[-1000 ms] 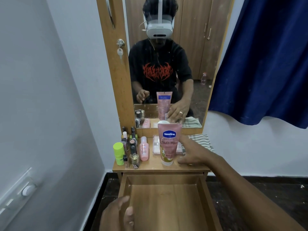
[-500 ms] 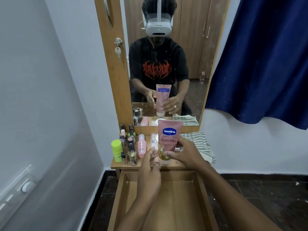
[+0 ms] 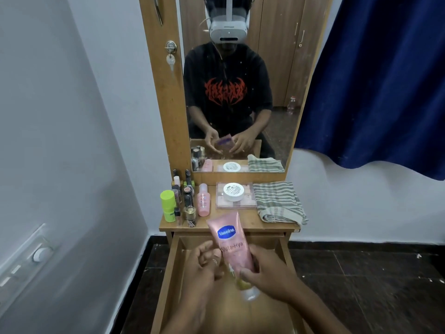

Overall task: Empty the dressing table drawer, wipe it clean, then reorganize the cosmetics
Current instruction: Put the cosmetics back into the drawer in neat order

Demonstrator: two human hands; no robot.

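Observation:
A pink Vaseline tube (image 3: 230,239) is held tilted, cap end down, above the open wooden drawer (image 3: 168,276). My right hand (image 3: 267,271) grips its lower part. My left hand (image 3: 204,263) is beside the tube, fingers curled and touching its left edge. On the dressing table top (image 3: 250,220) stand a lime-green bottle (image 3: 168,205), a pink bottle (image 3: 203,200), and several small lipsticks and polish bottles (image 3: 186,201). A white jar (image 3: 233,191) rests on a flat palette box (image 3: 236,204). The drawer's inside is mostly hidden by my arms.
A folded striped cloth (image 3: 278,201) lies on the right of the table top. The mirror (image 3: 240,80) rises behind, with a key (image 3: 170,59) in its wooden frame. A white wall is at the left, a blue curtain (image 3: 373,80) at the right, over dark floor tiles.
The tube left the table top and now hangs over the drawer in my right hand. My left hand came forward from the drawer's front to the tube.

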